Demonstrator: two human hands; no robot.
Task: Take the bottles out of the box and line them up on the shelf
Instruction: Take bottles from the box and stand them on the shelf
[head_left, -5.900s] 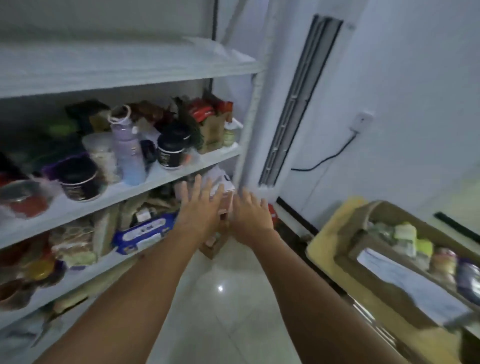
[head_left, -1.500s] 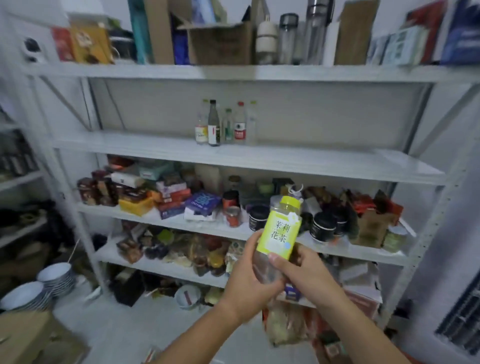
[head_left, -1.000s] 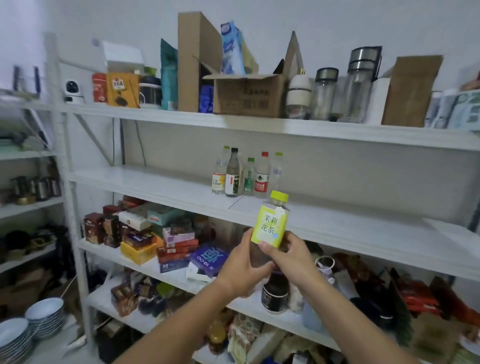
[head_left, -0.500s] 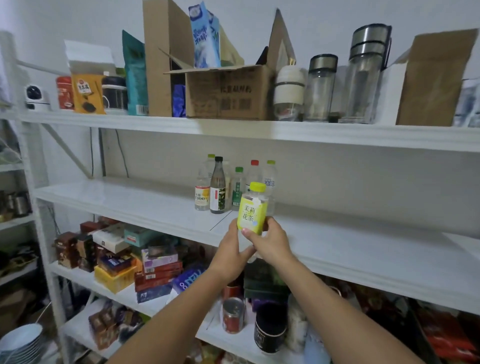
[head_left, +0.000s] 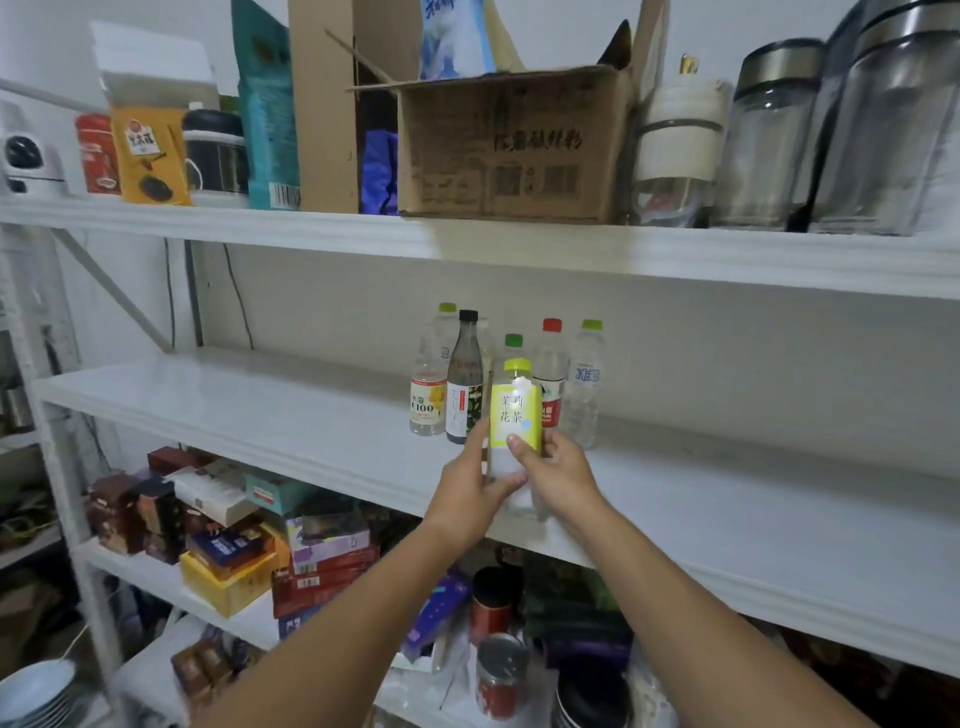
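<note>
A yellow-label bottle (head_left: 515, 415) w/ a yellow-green cap is held upright in both hands at the front of the middle shelf (head_left: 260, 400), approx. at its ctr. The L hand (head_left: 467, 493) is wrapped round the clear lower part from the left, fingers curled round it, thumb laid up along the label's edge. The R hand (head_left: 558, 478) is closed on it from the right: thumb pressed on the label front, the other fingers curled behind, mostly hidden. Whether the btm already rests on the shelf board cannot be told; it is seen right at the front edge.

Just behind it, a row of bottles (head_left: 584, 384) is stood upright on the same shelf: a C100 bottle (head_left: 427, 400) at the left, then a dark-cap bottle (head_left: 464, 384), a green cap partly hidden by the held one, a red-cap bottle (head_left: 550, 364) and a clear one at the right end. One more pale cap is seen behind the left pair. The rest of that shelf board is bare white.

On the upper shelf (head_left: 623, 254) an open cardboard box (head_left: 509, 150), pouches and glass jars (head_left: 769, 140) are stored. Below, stacked packets (head_left: 228, 571) and cans (head_left: 501, 675) are kept; plates (head_left: 31, 691) are seen btm left.
</note>
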